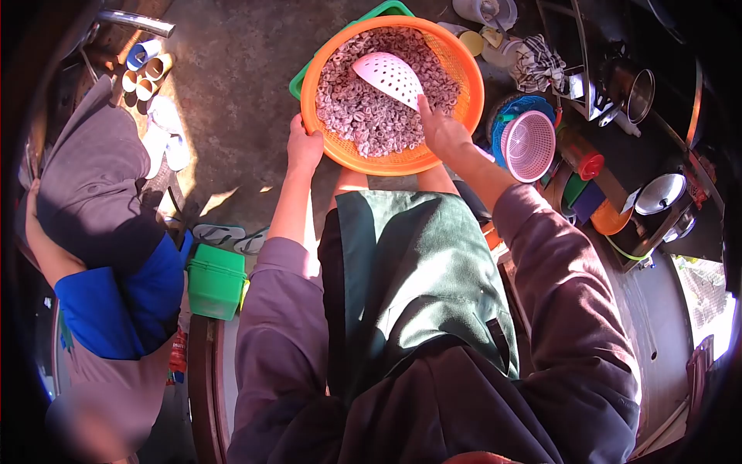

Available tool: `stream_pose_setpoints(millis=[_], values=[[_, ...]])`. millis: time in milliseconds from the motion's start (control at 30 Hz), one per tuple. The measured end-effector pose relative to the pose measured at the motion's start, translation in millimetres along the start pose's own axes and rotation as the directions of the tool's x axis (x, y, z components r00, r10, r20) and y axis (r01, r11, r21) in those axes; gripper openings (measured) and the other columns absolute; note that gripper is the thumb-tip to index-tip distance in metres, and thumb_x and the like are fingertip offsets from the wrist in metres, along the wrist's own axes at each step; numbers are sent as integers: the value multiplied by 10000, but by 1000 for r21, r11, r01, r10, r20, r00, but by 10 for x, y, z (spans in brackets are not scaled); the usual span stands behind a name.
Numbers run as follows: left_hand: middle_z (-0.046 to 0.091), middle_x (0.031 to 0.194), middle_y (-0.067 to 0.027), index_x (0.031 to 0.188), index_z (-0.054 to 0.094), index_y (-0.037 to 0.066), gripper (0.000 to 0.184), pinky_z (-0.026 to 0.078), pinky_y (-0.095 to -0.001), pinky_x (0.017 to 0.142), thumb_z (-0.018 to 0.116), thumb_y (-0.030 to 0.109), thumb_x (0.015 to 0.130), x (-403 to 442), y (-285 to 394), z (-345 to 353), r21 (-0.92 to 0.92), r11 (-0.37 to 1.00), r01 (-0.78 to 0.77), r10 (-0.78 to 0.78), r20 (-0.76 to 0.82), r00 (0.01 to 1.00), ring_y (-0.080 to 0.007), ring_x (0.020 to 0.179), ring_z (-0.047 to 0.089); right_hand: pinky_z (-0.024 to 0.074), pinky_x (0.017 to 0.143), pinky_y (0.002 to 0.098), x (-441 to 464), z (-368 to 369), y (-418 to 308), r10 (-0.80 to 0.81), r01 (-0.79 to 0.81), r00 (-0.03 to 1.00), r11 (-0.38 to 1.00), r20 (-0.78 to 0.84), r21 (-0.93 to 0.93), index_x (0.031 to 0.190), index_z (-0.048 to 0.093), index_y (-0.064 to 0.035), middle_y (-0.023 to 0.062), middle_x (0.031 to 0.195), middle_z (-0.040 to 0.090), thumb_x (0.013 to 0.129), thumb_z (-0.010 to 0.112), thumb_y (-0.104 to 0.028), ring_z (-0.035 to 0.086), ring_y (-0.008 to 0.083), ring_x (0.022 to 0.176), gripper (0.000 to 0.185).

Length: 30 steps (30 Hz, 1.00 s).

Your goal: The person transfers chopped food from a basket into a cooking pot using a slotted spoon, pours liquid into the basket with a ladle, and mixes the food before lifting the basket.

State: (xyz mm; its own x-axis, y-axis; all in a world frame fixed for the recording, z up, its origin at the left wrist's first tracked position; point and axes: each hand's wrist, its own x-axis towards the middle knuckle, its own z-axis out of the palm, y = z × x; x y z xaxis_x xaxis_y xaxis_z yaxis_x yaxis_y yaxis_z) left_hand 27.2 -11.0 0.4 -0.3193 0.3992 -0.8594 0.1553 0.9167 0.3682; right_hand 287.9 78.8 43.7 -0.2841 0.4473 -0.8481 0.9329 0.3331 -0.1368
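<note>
An orange plastic basket (471, 81) with a mesh wall is in front of my knees in the head view. Small ring-shaped, pinkish-purple pieces (359, 108) fill much of it; I cannot tell what they are. My left hand (304, 145) is closed on the basket's near left rim, thumb on top. In my right hand (446, 133) is a pale pink perforated scoop (389, 76), gripped at its near end. The scoop's rounded, holed side faces up, over the pieces. Part of a green container (300, 83) shows from under the basket's far left side.
At left sits another person (100, 170) in dark and blue clothing. A green lidded box (216, 282) stands near slippers (219, 233). To the right are a pink colander (529, 147), a blue basin (502, 116), a metal pot (640, 97) and a checked cloth (539, 63).
</note>
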Motion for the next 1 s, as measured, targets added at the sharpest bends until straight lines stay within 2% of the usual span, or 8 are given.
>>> stream_pose_setpoints(millis=[167,267,467,567,667,800,900,1000], values=[[661,1015,-147,1305,368,4,533,450,-319,865,552,43,806,85,-34,-66,-10,999,40,-40,38,998,-230,963,629,526,744,447,-162,400,147,-40,41,999,995,-22,88,1410,243,-29,275,1068,585,895,394,-116,646,358,897,544],[674,950,-132,1260,395,0,488,461,-315,830,558,46,802,118,-86,-61,-21,998,55,-53,61,997,-212,908,639,521,741,458,-300,421,158,-16,-2,990,992,142,126,1406,259,-21,293,1057,588,894,386,-113,646,363,889,535],[670,922,-122,1191,422,-2,416,468,-300,779,557,33,799,104,-174,-31,-5,999,52,-51,49,998,-180,837,633,503,737,467,-62,413,-18,-42,15,994,971,106,240,1392,280,17,255,948,634,862,406,-98,647,360,849,557],[670,924,-122,1198,416,-5,421,467,-297,780,551,23,801,78,-113,-17,-4,998,59,-59,35,998,-171,842,632,495,741,477,-303,608,203,-136,123,991,942,19,311,1363,317,31,239,959,639,862,397,-95,640,371,844,523],[672,942,-123,1205,409,-10,427,461,-289,803,548,20,802,45,-94,-12,19,998,61,-62,46,997,-169,867,633,493,742,484,-380,511,20,-116,71,982,959,150,275,1307,370,38,251,976,630,880,364,-101,632,387,867,449],[673,964,-123,1227,393,-15,455,450,-282,831,545,16,799,25,-108,-8,55,997,52,-54,21,998,-176,897,633,474,747,510,-52,533,-187,46,-100,992,847,116,522,1247,442,-20,275,911,619,899,398,-110,592,444,888,363],[673,976,-120,1240,383,-18,475,443,-280,847,542,8,793,67,-31,7,89,994,71,-74,42,996,-178,920,631,482,819,497,-207,538,26,-128,87,991,848,44,522,1222,458,-59,255,1018,621,908,326,-127,603,405,967,347],[671,989,-120,1248,380,-20,488,442,-279,856,540,2,787,71,-81,-3,52,996,66,-67,23,997,-177,937,628,473,836,498,-280,371,112,-116,53,990,828,79,558,1178,477,-32,280,1007,613,901,355,-129,600,405,972,318]])
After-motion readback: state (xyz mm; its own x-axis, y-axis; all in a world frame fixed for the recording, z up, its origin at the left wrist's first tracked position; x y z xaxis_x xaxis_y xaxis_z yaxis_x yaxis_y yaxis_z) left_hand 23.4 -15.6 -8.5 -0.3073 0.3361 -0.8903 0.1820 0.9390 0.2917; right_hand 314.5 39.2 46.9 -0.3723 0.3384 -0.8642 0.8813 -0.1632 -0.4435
